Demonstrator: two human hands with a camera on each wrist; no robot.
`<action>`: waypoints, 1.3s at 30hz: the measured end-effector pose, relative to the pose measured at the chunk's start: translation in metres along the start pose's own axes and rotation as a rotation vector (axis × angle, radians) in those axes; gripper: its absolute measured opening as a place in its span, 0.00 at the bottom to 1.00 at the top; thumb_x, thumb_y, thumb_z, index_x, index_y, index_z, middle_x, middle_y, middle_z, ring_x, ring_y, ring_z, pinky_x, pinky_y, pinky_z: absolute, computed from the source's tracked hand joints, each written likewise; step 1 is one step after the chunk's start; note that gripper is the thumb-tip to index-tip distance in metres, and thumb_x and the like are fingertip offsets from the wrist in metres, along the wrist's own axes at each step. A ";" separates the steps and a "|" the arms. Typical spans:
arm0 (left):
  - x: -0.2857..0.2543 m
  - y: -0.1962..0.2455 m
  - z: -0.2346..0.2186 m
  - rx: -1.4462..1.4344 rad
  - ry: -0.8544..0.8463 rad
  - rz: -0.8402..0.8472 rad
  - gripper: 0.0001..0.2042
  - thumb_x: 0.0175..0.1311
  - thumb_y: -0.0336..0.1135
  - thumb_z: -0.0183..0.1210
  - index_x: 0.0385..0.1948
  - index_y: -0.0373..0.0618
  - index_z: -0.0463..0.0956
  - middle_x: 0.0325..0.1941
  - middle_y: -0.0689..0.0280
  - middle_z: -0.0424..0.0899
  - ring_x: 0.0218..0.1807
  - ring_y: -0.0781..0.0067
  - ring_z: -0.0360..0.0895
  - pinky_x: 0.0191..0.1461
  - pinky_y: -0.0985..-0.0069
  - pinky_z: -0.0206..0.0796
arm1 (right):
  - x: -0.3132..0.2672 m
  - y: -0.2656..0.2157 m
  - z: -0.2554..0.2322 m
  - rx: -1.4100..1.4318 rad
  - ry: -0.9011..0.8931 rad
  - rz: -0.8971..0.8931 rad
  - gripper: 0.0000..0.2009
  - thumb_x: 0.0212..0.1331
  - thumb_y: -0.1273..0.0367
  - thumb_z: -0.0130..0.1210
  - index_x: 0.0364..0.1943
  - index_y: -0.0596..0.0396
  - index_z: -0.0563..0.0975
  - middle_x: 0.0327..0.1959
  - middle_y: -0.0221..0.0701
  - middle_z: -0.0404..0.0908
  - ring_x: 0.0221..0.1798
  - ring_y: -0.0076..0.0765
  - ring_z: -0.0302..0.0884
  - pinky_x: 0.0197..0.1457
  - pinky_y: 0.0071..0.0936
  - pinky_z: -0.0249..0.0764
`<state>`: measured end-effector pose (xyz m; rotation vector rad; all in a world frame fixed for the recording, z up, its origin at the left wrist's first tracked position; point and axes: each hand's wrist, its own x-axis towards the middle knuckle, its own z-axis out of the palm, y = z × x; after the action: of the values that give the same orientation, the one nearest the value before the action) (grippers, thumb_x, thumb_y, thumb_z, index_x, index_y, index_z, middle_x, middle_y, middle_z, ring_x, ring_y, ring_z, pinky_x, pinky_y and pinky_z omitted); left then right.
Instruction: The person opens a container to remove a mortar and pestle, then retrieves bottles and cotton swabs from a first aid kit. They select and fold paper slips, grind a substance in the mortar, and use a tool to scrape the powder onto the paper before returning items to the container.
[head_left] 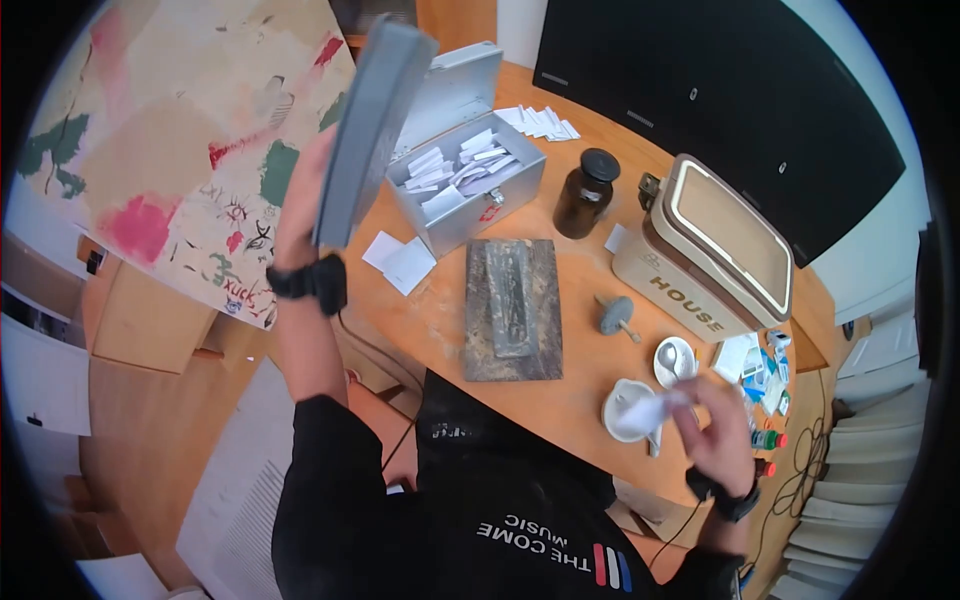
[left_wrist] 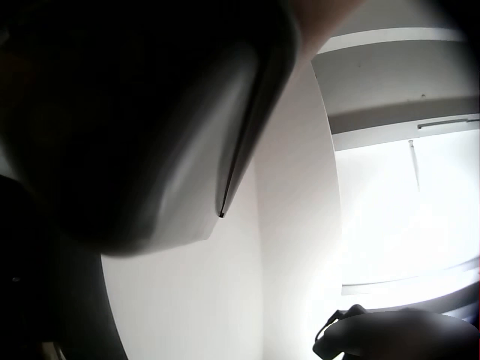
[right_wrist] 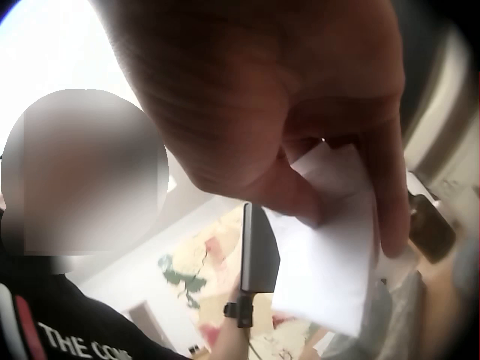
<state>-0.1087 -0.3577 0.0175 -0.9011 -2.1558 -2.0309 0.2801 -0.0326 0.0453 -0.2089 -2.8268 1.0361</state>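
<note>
My left hand [head_left: 303, 205] holds up a flat grey case [head_left: 375, 130], tilted on edge beside the open silver box [head_left: 480, 205]; the case hides most of the fingers. My right hand [head_left: 722, 432] pinches a folded white paper packet [right_wrist: 326, 262] between thumb and fingers. In the head view the packet overlaps a white lipped bowl [head_left: 611, 415] near the front edge of the table. Behind that bowl stands a small white cup [head_left: 660, 372] with a white spoon [head_left: 672, 355] in it. White paper packets [head_left: 430, 172] fill the silver box.
A dark slab [head_left: 512, 362] lies mid-table, with a grey wheel on a rod [head_left: 616, 316] to its right. Behind stand a brown bottle [head_left: 583, 205] and a beige case [head_left: 660, 275]. Small bottles [head_left: 768, 439] line the right edge. Two white papers [head_left: 405, 265] lie left.
</note>
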 end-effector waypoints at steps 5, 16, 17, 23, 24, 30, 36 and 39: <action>-0.121 -0.019 -0.042 -0.538 0.312 -0.100 0.22 0.81 0.41 0.48 0.68 0.34 0.68 0.63 0.58 0.79 0.57 0.67 0.80 0.58 0.71 0.76 | 0.180 -0.042 0.018 -0.289 0.079 -0.598 0.10 0.53 0.82 0.55 0.40 0.58 0.79 0.29 0.44 0.80 0.34 0.57 0.80 0.37 0.48 0.75; -0.304 -0.057 -0.060 -0.561 0.610 -0.407 0.19 0.79 0.35 0.52 0.66 0.38 0.69 0.58 0.60 0.80 0.53 0.72 0.79 0.52 0.74 0.75 | 0.445 -0.007 0.166 -0.945 -0.097 -0.835 0.16 0.55 0.78 0.56 0.49 0.55 0.79 0.33 0.44 0.86 0.37 0.53 0.86 0.42 0.47 0.81; -0.303 -0.056 -0.058 -0.538 0.610 -0.421 0.19 0.79 0.37 0.52 0.64 0.35 0.70 0.56 0.58 0.81 0.51 0.71 0.80 0.49 0.75 0.76 | 0.449 -0.004 0.170 -0.954 -0.156 -0.791 0.16 0.54 0.78 0.56 0.48 0.55 0.80 0.34 0.43 0.86 0.39 0.52 0.86 0.44 0.46 0.81; -0.302 -0.065 -0.053 -0.702 0.806 -0.622 0.21 0.79 0.43 0.51 0.61 0.32 0.72 0.51 0.56 0.83 0.46 0.72 0.82 0.42 0.80 0.75 | 0.462 0.025 0.190 -0.928 -0.268 -0.759 0.09 0.52 0.78 0.58 0.37 0.54 0.83 0.40 0.36 0.83 0.53 0.46 0.82 0.58 0.41 0.79; -0.303 -0.066 -0.053 -0.722 0.804 -0.632 0.22 0.79 0.44 0.50 0.61 0.33 0.72 0.51 0.57 0.83 0.46 0.71 0.82 0.44 0.78 0.76 | 0.465 0.025 0.190 -0.946 -0.248 -0.810 0.07 0.52 0.77 0.58 0.35 0.54 0.83 0.40 0.36 0.83 0.51 0.45 0.82 0.57 0.41 0.79; -0.317 -0.078 -0.053 -0.721 0.822 -0.646 0.25 0.83 0.53 0.42 0.63 0.40 0.71 0.53 0.58 0.82 0.49 0.64 0.81 0.52 0.68 0.77 | 0.468 -0.009 0.175 -1.011 -0.043 -1.248 0.03 0.53 0.70 0.58 0.29 0.53 0.80 0.31 0.33 0.84 0.46 0.37 0.81 0.50 0.38 0.81; -0.316 -0.069 -0.044 -0.689 0.748 -0.535 0.23 0.83 0.50 0.43 0.66 0.42 0.68 0.53 0.60 0.81 0.49 0.66 0.80 0.52 0.69 0.77 | 0.485 0.033 0.201 -0.836 -0.173 -0.945 0.01 0.52 0.74 0.58 0.29 0.55 0.79 0.31 0.35 0.82 0.42 0.44 0.83 0.47 0.40 0.80; -0.330 -0.080 -0.048 -0.621 0.796 -0.606 0.22 0.84 0.49 0.43 0.66 0.43 0.67 0.52 0.63 0.81 0.48 0.70 0.80 0.50 0.72 0.76 | 0.474 0.025 0.199 -0.824 -0.224 -1.011 0.05 0.56 0.75 0.56 0.34 0.56 0.82 0.36 0.39 0.85 0.42 0.50 0.86 0.47 0.43 0.82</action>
<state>0.1137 -0.5234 -0.1848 0.6145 -1.4431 -2.7048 -0.2163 -0.0583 -0.0893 1.1815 -2.7051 -0.3257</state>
